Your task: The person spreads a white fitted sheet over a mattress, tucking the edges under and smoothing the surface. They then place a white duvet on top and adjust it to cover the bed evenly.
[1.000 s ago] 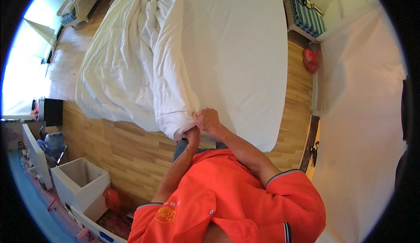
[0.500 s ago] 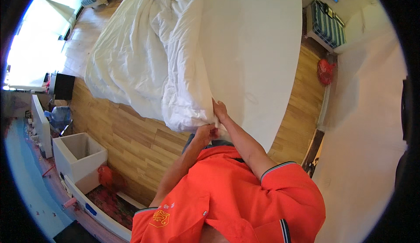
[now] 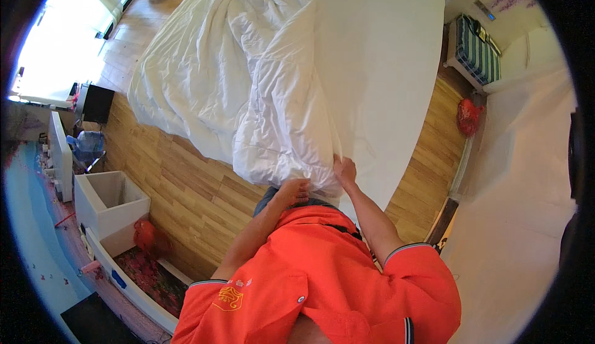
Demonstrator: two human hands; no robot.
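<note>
A rumpled white duvet [image 3: 279,108] lies over the left part of the bed, its folded near end reaching my waist. To its right, a smooth white sheet [image 3: 384,65] covers the mattress. My right hand [image 3: 344,172] is closed around the duvet's near right corner, fingertips partly tucked into the cloth. At the near end's lower edge, my left hand [image 3: 294,191] has its fingers curled against the duvet, gripping the border. The two hands are a short span apart, with duvet cloth between them.
Wooden floor [image 3: 192,176] runs along both sides of the bed. An open white drawer box [image 3: 111,204] stands at left, near a red bag [image 3: 147,235] and a water jug [image 3: 88,144]. At far right are a striped bench [image 3: 477,49] and another red bag [image 3: 469,116].
My right hand has moved rightward, pulling the duvet's corner with it. The folded end now spreads wider over the sheet, and the gap between my hands has grown.
</note>
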